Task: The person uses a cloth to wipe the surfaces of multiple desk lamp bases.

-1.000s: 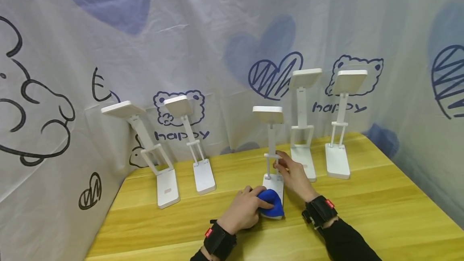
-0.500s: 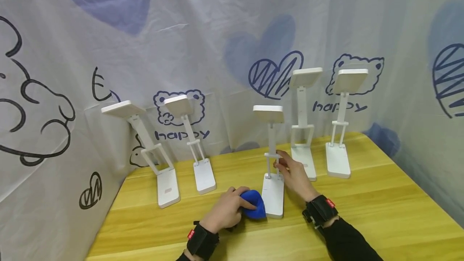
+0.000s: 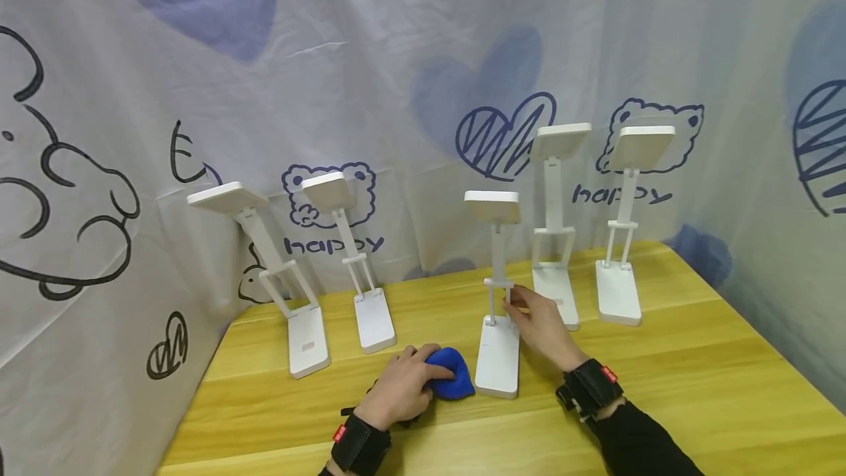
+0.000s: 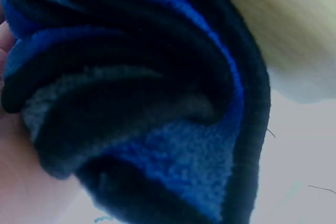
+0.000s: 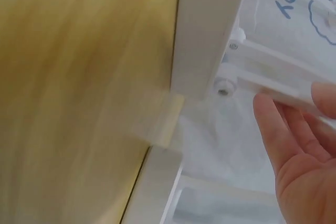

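A blue cloth [image 3: 454, 374] is bunched in my left hand [image 3: 399, 386], just left of the middle lamp's base. Close up in the left wrist view, the fluffy cloth [image 4: 184, 150] hangs in folds with dark edging, hiding most of the fingers. The white folding desk lamp [image 3: 498, 362] stands upright, its head tilted over the base. With thumb and fingers, my right hand [image 3: 545, 329] pinches the lamp's right lower strut, just under the crossbar. The right wrist view shows that strut [image 5: 257, 81] between thumb and fingertips, above the hinge.
Two more white lamps stand at the left, the outer one [image 3: 308, 344] and its neighbour [image 3: 374, 322]. Behind my right hand are another lamp [image 3: 554, 289] and one farther right [image 3: 617, 294]. A printed curtain [image 3: 410, 131] hangs behind the wooden table [image 3: 264, 424].
My left hand has drawn the blue cloth off the lamp's base and leftward onto the table, uncovering the base. The right hand keeps its hold on the strut.
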Available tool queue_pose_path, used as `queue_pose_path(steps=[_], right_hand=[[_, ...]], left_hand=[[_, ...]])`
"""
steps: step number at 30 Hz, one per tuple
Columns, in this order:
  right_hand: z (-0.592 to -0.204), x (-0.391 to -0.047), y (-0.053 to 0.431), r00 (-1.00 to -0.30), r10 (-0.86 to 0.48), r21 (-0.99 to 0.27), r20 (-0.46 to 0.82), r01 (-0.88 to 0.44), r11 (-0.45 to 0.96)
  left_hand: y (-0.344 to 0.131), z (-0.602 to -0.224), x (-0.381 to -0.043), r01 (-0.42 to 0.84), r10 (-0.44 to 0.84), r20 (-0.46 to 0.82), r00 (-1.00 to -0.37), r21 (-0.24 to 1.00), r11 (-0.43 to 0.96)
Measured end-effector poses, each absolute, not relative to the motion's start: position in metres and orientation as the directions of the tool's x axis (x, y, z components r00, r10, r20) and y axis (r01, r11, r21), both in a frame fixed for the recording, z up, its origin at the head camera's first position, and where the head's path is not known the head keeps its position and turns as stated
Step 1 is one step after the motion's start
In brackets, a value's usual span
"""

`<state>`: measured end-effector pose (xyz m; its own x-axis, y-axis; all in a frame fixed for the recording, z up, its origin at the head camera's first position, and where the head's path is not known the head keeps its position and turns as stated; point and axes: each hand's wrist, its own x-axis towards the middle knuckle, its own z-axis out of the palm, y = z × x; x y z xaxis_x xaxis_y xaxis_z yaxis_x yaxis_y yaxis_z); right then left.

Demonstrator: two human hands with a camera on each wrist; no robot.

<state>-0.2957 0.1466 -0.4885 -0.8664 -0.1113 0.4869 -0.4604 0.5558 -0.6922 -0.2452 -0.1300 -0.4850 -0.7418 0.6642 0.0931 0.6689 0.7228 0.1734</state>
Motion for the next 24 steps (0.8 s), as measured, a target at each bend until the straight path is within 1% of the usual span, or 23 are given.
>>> queue_pose_path(steps=[3, 10, 17, 24], right_hand=[[-0.4904, -0.2945, 0.1505, -0.883, -0.116, -0.702, 0.455, -0.436, 0.562], [-0.4914, -0.2936, 0.1554, -0.891, -0.143, -0.704, 0.431, -0.431, 0.565], [-0.4917, -0.2918, 0.1552, -0.915, -0.138, -0.692, 0.379, -0.379, 0.615], [-0.4907, -0.2904, 0.1576, -0.938, -0.156, -0.691, 0.309, -0.334, 0.641]], left_hand=[[-0.13, -0.485, -0.2451, 0.664, 0.66, 0.088, -0.746, 0.165, 0.729], [-0.1297, -0.4848, -0.2442, 0.655, 0.653, 0.073, -0.754, 0.163, 0.738], [-0.1305, -0.4868, -0.2443, 0.647, 0.647, 0.051, -0.76, 0.149, 0.748], [-0.131, -0.4881, -0.2458, 0.642, 0.642, 0.059, -0.764, 0.156, 0.75]])
